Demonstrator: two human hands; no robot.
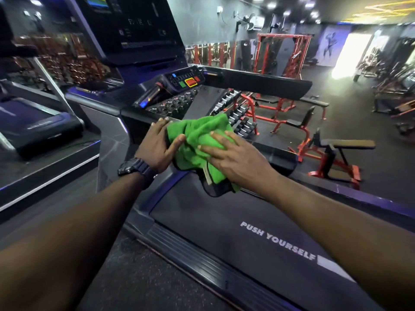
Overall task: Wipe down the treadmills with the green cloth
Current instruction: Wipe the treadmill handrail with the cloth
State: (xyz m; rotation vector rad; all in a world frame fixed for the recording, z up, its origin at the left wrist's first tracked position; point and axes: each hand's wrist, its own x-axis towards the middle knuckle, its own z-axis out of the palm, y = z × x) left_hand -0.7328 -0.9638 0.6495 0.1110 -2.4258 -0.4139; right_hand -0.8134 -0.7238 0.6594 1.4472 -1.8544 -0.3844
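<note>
A crumpled green cloth (202, 140) with a dark edge lies bunched over the left handrail of the black treadmill (224, 221) in front of me. My right hand (233, 156) lies flat on the cloth with fingers spread, pressing it down. My left hand (159, 147), a black watch on its wrist, rests on the rail beside the cloth, fingers straight and the thumb touching the cloth's left edge. The belt reads "PUSH YOURSELF". The console (139, 30) with its dark screen and coloured buttons (186, 81) rises at upper left.
A second treadmill (38, 122) stands to the left on a raised platform. Beyond the rail are dumbbell racks (238, 115), red benches (332, 153) and a red rack (283, 52) on the dark gym floor.
</note>
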